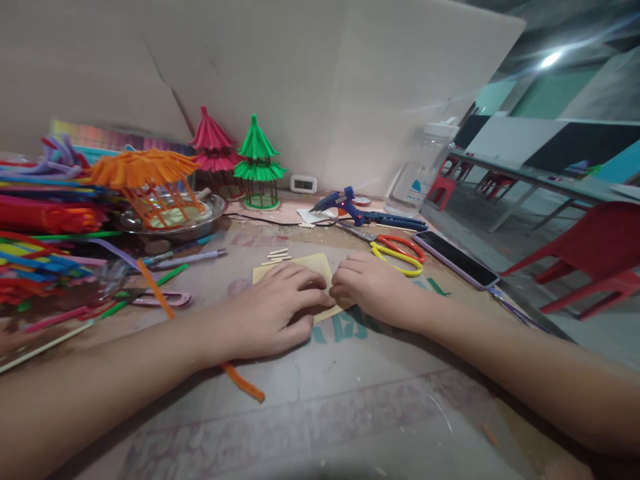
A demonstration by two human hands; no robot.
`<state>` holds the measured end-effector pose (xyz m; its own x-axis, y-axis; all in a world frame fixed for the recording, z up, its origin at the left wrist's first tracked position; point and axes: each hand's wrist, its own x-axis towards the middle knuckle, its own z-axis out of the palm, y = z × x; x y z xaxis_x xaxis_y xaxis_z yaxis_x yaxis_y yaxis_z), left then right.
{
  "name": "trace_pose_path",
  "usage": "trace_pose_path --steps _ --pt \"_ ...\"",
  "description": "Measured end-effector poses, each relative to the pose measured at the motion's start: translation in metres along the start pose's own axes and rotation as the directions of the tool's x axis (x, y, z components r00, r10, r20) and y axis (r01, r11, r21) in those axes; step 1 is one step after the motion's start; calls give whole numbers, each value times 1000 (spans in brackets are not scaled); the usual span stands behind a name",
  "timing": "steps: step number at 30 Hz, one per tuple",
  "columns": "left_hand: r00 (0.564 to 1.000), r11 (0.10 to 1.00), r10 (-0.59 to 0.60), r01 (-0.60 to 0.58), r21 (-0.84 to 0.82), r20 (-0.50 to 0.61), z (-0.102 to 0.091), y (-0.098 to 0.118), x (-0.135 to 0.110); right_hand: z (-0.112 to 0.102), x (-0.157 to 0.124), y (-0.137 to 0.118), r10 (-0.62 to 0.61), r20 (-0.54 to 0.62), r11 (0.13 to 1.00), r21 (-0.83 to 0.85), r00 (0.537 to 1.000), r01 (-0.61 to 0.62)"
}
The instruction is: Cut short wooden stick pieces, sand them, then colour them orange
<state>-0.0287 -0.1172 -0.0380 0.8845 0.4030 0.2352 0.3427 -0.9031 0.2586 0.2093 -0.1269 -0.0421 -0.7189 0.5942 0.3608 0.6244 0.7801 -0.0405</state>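
Observation:
A square yellow sheet lies on the table in front of me, partly covered by both hands. My left hand rests palm down on it, fingers stretched forward and thumb apart. At the sheet's right edge is my right hand, its fingers curled and pressed together near the left fingertips. Whatever the right fingers pinch is hidden. Several short pale sticks lie just past the sheet's far edge. Scissors with red and yellow handles lie beyond my right hand. An orange pipe cleaner passes under my left forearm.
On the left are piled pipe cleaners and an orange-roofed model over a metal bowl. Pink and green pagoda models stand behind. A glue gun, bottle and phone are at right.

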Motion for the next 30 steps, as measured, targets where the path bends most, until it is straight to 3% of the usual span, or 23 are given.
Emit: trace_pose_path --steps 2,4,7,9,10,14,17,24,30 --pt "1000 1000 -11 11 -6 -10 0 0 -1 1 1 3 124 -52 985 130 991 -116" --pt "999 999 -31 30 -21 -24 0 0 -1 0 0 2 314 -61 878 398 947 -266" --pt "996 997 -54 50 -58 -68 -1 0 0 -5 -2 -3 490 90 493 792 867 -361" --pt "989 994 -69 57 -88 -134 -2 0 1 -6 -2 -9 487 189 267 897 853 -351" --pt "980 992 -85 67 -102 -183 -2 0 1 -6 -1 -12 473 215 208 915 855 -345" --pt "911 986 -139 91 -141 -387 -1 3 1 -5 0 -25 431 203 196 930 879 -311" --pt "877 982 -135 58 -178 -461 0 8 -1 -3 0 -36 399 181 203 939 899 -279" --pt "853 967 -159 33 -252 -497 -1 14 -1 -1 0 -47 407 172 296 904 897 -307" --pt "858 968 -162 43 -247 -487 -2 14 0 0 1 -46 414 207 192 932 886 -308"
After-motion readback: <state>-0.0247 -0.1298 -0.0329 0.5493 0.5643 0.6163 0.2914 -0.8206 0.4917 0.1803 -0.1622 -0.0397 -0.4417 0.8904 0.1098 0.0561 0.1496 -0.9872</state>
